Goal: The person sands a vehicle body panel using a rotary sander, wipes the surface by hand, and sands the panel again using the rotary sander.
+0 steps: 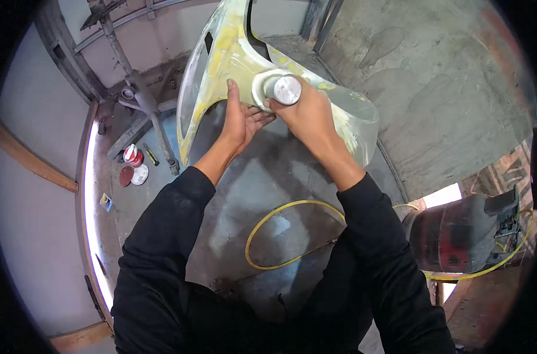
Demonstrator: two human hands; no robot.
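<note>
A curved body panel (221, 56), patched with pale yellow filler and white and grey areas, is held up in front of me at the far middle. My left hand (240, 121) grips its lower edge, the thumb lying on the surface and the fingers stretched toward the raised white ring (258, 88). My right hand (309, 112) is wrapped round a short grey cylinder (287, 90) whose round end faces me. The cylinder sits at the ring; whether it goes into the opening is hidden. The right fingers are partly out of sight behind it.
On the floor at left lie a red-and-white tin (134, 156), round lids (140, 174) and a yellow-black cutter (151, 154). Near them stands a metal post (140, 88). A yellow hose (250, 236) loops across the floor toward a dark red tank (445, 233) at right.
</note>
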